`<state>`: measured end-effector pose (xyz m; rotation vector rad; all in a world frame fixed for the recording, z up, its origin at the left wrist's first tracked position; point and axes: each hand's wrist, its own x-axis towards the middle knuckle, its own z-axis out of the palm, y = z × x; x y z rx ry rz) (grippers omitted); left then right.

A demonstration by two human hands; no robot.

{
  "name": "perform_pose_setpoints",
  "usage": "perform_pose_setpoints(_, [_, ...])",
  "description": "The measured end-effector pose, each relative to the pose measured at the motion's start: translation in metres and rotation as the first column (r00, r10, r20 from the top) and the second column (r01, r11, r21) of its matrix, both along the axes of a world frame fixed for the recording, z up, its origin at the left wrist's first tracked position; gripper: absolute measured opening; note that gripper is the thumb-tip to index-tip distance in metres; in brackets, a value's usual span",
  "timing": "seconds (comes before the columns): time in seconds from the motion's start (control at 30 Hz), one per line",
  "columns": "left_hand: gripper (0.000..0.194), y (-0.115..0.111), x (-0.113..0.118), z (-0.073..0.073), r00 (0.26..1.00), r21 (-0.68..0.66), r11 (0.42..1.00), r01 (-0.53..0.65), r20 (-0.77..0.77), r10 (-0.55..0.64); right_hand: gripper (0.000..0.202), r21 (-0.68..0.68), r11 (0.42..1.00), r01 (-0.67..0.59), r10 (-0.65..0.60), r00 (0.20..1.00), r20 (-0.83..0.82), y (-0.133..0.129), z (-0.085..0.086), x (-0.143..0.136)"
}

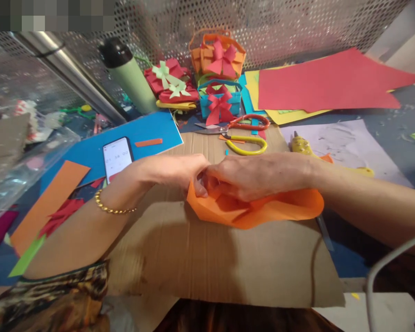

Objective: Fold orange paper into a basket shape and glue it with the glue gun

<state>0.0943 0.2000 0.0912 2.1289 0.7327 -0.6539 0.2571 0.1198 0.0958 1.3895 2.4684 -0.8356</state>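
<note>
A curved sheet of orange paper is held over the cardboard, its right end bent round in a loop. My left hand pinches the paper at its left end, fingers curled. Close against it, my right hand also has its fingers closed on the paper, with its fingertips partly hidden in the fold. Just beyond both hands lie scissors with one red and one yellow handle loop, blades pointing left.
Finished paper baskets with bows, orange and blue, stand at the back beside a green bottle. A phone lies left on blue board. Red sheets and a yellow glue gun are right; a cable curves at lower right.
</note>
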Motion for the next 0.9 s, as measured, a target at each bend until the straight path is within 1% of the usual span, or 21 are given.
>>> perform_pose_setpoints(0.1, [0.015, 0.003, -0.001, -0.003, 1.000, -0.019, 1.000, 0.012, 0.005, -0.012, 0.043, 0.016, 1.000, 0.019, -0.019, 1.000, -0.007, -0.001, -0.001, 0.005])
perform_pose_setpoints(0.2, [0.013, 0.002, -0.002, -0.003, 0.998, -0.027, 0.998, 0.054, 0.043, -0.053, 0.041, 0.024, 1.000, -0.003, 0.003, 1.000, 0.011, -0.001, 0.000, 0.009])
perform_pose_setpoints(0.27, [0.013, 0.001, -0.003, -0.003, 0.997, -0.014, 0.998, 0.057, 0.057, -0.056, 0.040, 0.029, 0.999, -0.015, 0.014, 0.999, 0.039, -0.001, 0.004, 0.009])
perform_pose_setpoints(0.4, [0.008, -0.004, -0.003, -0.002, 0.998, 0.012, 0.998, 0.061, 0.021, -0.061, 0.043, -0.028, 0.999, -0.020, 0.019, 1.000, -0.019, -0.002, 0.012, 0.003])
perform_pose_setpoints(0.47, [0.006, -0.005, -0.003, -0.001, 0.998, 0.028, 0.998, 0.054, -0.007, -0.054, 0.043, -0.047, 0.999, -0.008, 0.007, 1.000, -0.023, -0.001, 0.013, 0.000])
perform_pose_setpoints(0.53, [0.009, -0.007, -0.003, 0.000, 0.999, 0.038, 0.999, 0.036, -0.035, -0.035, 0.041, -0.056, 0.998, -0.009, 0.009, 1.000, 0.003, 0.000, 0.013, -0.001])
perform_pose_setpoints(0.6, [0.012, -0.007, -0.003, -0.001, 0.999, 0.022, 1.000, 0.015, -0.053, -0.013, 0.040, -0.086, 0.995, -0.049, 0.049, 0.999, -0.001, 0.002, 0.012, -0.002])
perform_pose_setpoints(0.7, [0.011, -0.005, -0.005, -0.003, 0.996, -0.038, 0.999, -0.025, -0.083, 0.022, 0.036, -0.101, 0.989, -0.103, 0.103, 0.995, -0.011, 0.003, 0.012, 0.000])
perform_pose_setpoints(0.73, [0.012, -0.004, -0.006, -0.004, 0.996, -0.041, 0.999, -0.036, -0.080, 0.033, 0.035, -0.078, 0.992, -0.095, 0.096, 0.995, 0.008, 0.002, 0.012, 0.001])
perform_pose_setpoints(0.83, [0.015, -0.003, -0.007, -0.005, 0.998, -0.006, 0.999, -0.044, -0.054, 0.043, 0.032, 0.058, 0.998, -0.022, 0.017, 0.997, 0.081, -0.001, 0.016, 0.009])
perform_pose_setpoints(0.9, [0.014, -0.004, -0.008, -0.005, 0.999, 0.007, 1.000, -0.030, -0.025, 0.030, 0.026, 0.143, 0.990, -0.022, 0.022, 1.000, 0.001, -0.004, 0.021, 0.017])
